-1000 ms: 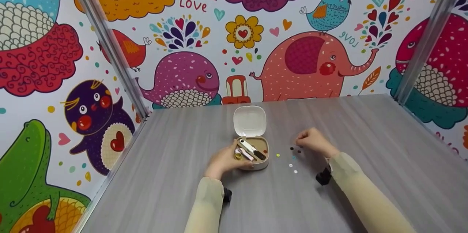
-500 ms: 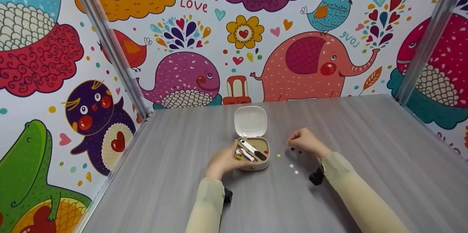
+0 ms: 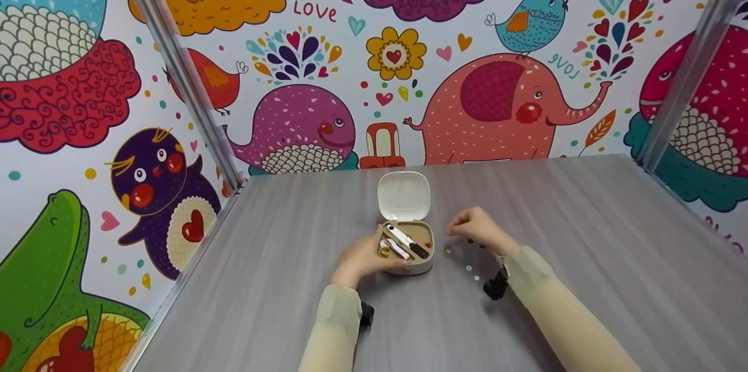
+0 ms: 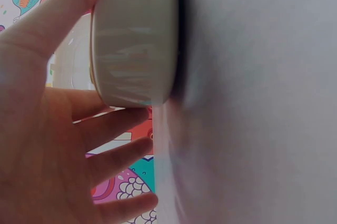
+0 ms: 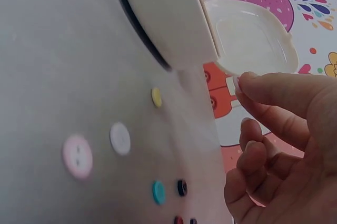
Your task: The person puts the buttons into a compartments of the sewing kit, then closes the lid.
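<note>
A cream box (image 3: 419, 267) stands on the table with its white lid (image 3: 404, 195) raised. My left hand (image 3: 363, 256) grips the box from the left, thumb at its front and forefinger at the back; the other fingers stretch out in the left wrist view. Inside lie a white-and-black slim tool (image 3: 407, 242), a gold ring-like piece (image 3: 384, 252) and a small red button (image 3: 428, 245). My right hand (image 3: 482, 230) is just right of the box, above the table. In the right wrist view its thumb and forefinger pinch a small pale button (image 5: 236, 81), mostly hidden.
Loose buttons lie right of the box: a yellow button (image 5: 156, 97), a white button (image 5: 120, 138), a pink button (image 5: 77, 155), a teal button (image 5: 158, 192), a black button (image 5: 182, 187) and others. A patterned wall (image 3: 304, 127) borders the grey table (image 3: 292, 214).
My right hand has moved left, over the buttons and closer to the box. The left hand keeps its grip on the box, which stays in place.
</note>
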### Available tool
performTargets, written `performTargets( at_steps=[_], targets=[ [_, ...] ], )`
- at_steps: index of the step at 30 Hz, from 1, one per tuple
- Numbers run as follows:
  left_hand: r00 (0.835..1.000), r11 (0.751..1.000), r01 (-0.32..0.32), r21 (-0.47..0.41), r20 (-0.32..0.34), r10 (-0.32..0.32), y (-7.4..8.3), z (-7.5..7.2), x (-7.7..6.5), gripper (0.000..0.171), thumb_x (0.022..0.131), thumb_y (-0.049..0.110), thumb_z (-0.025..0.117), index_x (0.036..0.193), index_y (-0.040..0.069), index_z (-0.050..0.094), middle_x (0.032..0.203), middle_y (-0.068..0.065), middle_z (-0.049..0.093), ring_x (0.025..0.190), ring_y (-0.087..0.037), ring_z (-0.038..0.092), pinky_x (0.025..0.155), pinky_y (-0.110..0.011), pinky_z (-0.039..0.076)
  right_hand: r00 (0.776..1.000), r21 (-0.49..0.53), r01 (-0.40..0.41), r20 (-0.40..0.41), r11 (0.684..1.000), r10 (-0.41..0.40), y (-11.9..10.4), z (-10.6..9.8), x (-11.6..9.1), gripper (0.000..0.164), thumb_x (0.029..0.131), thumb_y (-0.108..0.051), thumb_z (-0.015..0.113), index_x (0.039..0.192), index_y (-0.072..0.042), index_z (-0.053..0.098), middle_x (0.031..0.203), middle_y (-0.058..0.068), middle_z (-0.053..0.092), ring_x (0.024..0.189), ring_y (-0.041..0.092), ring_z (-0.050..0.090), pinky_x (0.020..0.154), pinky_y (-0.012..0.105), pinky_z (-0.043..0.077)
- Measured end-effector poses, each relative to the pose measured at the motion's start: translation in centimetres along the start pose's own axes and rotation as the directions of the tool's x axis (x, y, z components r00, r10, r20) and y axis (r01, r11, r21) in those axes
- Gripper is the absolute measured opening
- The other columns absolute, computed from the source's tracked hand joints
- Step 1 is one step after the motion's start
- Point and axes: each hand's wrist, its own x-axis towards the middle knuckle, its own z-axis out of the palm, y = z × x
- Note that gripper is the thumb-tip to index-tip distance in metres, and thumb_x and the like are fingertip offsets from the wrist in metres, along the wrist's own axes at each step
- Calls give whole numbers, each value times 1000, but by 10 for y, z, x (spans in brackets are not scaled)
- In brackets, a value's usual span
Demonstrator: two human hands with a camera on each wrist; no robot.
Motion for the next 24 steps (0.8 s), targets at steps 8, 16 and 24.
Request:
performTargets(
  at_steps=[8,16,24],
  targets=[
    [1000,999,5,-36,4,-5,1,0,0,115,66,58,81,151,0,29,139,-20,51,119,-35,54,97,-47,43,998,-6,58,22,998,-57,-5,15,4,7,79,-4,70,76,1,73,69,4,67,60,10,54,56,24,43],
    [1000,999,-3,-32,12,3,0,1,0,114,68,57,81,151,-1,29,139,-21,50,119,-36,54,97,-47,43,997,-26,77,24,997,-76,-9,22,6,8,79,-5,70,74,-1,72,66,0,65,57,8,52,53,23,42],
    [1000,1000,14,-8,6,-14,1,-1,-2,114,67,61,80,152,5,30,133,-22,55,112,-35,58,91,-47,46,994,12,109,17,994,-109,-13,28,7,8,78,-3,69,78,3,75,72,4,70,61,6,53,57,21,42]
  ],
)
